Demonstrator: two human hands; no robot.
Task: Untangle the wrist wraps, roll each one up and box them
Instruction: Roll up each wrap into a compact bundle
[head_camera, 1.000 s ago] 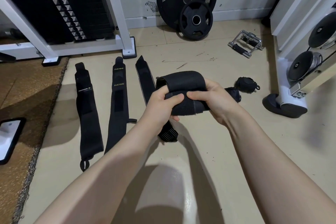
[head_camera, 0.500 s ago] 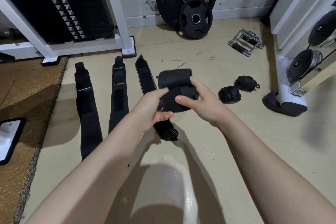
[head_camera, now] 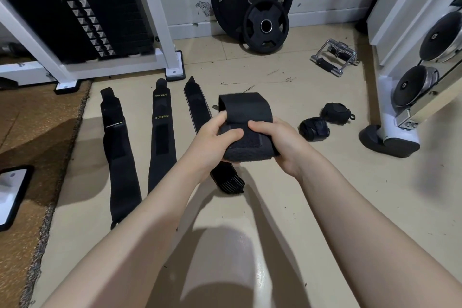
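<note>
A black wrist wrap [head_camera: 247, 112], partly rolled, is held above the floor. My left hand [head_camera: 212, 140] pinches its left side and my right hand [head_camera: 277, 140] grips its right side, thumbs on top. Three more black wraps lie flat and straight on the floor: a left wrap [head_camera: 117, 147], a middle wrap [head_camera: 161, 132] with yellow lettering, and a right wrap [head_camera: 197, 107] whose lower part is hidden behind my left hand. Two rolled wraps sit to the right, a near roll [head_camera: 313, 129] and a far roll [head_camera: 336, 113]. No box is in view.
A white machine frame with a weight stack [head_camera: 82, 7] stands at the back left. Two weight plates [head_camera: 250, 0] lean on the wall. A metal cable handle [head_camera: 333, 59] lies at the back right, a white rack base [head_camera: 390, 140] at the right, a brown carpet [head_camera: 32, 132] at the left.
Both hands keep turning the wrap; the roll has grown wider and sits a little nearer the camera. The near rolled wrap stays uncovered as half a second ago.
</note>
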